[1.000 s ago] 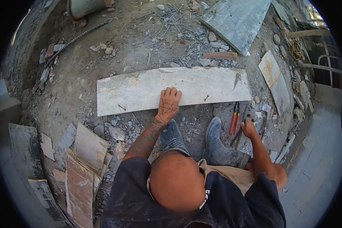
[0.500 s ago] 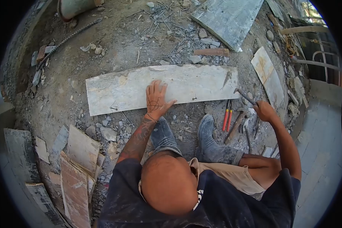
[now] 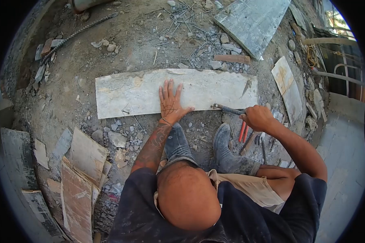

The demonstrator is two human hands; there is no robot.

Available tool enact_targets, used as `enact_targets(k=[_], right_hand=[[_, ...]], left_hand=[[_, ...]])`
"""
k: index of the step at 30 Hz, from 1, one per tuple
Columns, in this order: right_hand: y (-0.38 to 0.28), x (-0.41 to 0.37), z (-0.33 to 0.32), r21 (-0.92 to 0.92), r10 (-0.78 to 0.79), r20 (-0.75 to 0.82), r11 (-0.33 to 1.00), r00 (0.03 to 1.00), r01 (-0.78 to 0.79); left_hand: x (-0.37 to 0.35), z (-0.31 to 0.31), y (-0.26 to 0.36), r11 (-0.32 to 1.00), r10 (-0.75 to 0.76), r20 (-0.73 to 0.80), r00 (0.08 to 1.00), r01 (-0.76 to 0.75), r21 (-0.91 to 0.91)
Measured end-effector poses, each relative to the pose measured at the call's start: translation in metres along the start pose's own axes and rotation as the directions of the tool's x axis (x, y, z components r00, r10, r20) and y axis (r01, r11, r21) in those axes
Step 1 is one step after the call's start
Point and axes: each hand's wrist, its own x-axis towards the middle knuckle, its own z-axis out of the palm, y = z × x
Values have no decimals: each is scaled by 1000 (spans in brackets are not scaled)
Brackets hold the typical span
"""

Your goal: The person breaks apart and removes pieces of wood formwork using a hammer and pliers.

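A long weathered wooden board (image 3: 134,91) lies across the ground in front of me. My left hand (image 3: 172,103) rests flat on its middle, fingers spread and holding nothing. Closed around a short ribbed pry bar (image 3: 231,109) is my right hand (image 3: 258,118). The bar's bent end is at the board's near edge, right of centre, where a nail stood; the contact is too small to make out. Another bent nail (image 3: 125,111) sticks up near the left end. Red-handled pliers (image 3: 243,132) and a wooden-handled hammer (image 3: 248,145) lie below my right hand, partly hidden.
Loose nails (image 3: 182,18) are scattered at the top. A larger panel (image 3: 253,26) and a stained board piece (image 3: 287,87) lie to the right. Stacked boards (image 3: 77,190) sit at lower left. A ribbed steel bar (image 3: 83,34) lies upper left among rubble.
My right hand has swung the pry bar left and inward, bringing its bent end to the nail at the board's near edge. My left hand stays flat on the board. The view shifts slightly.
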Motion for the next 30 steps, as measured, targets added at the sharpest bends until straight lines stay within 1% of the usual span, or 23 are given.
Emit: enact_targets(k=[3,5,6,8,9,11,15,17,18,20,21,22,23,24,26,27,28,30], right_hand=[[-2,-6,-17,-35,11,4,999,1000,-11],[3,-8,-22,-88,-25,1,996,1000,25],[7,-10,-19,-82,-25,6,996,1000,25],[22,-14,-12,-102,-62,-38,993,997,58],[30,-16,-4,-102,-64,-34,993,997,60],[40,-13,7,-159,-85,-123,985,989,65],[43,-16,12,-79,-43,-129,996,991,33],[47,-17,12,-63,-75,-197,996,977,64],[60,-10,21,-57,-84,-188,996,979,75],[96,12,58,28,-74,-109,997,991,77],[106,23,82,27,-87,-119,996,989,91],[117,41,107,23,-172,-205,983,964,181],[131,58,120,10,-264,-286,961,921,278],[136,67,121,9,-323,-330,938,887,345],[140,72,130,55,-323,-311,933,894,357],[144,81,123,57,-321,-323,933,890,356],[146,83,127,18,-339,-345,930,875,367],[143,76,126,45,-325,-321,933,890,357]], left_hand=[[0,1,0,1000,0,16,1000,0,5],[0,1,0,1000,1,6,1000,-1,-12],[0,0,-1,1000,1,14,1000,-1,-11],[2,1,0,1000,-7,3,1000,7,-21],[0,2,1,1000,-11,5,1000,11,-22],[3,2,1,1000,-17,3,1000,17,3],[5,-1,3,999,-22,41,999,21,28],[4,1,4,998,-26,38,999,24,64],[4,1,7,997,-36,49,998,32,69],[7,-4,9,997,-57,84,995,52,63],[7,-3,8,995,-63,75,995,58,76],[7,-1,8,997,-43,69,997,39,67],[7,-1,8,998,-31,63,998,27,64],[8,-4,10,997,-41,90,995,35,72],[1,-7,15,994,-67,132,989,55,90],[10,-6,14,993,-75,120,990,64,101],[19,-5,12,993,-69,110,992,57,107],[11,-5,13,991,-81,125,989,67,116]])
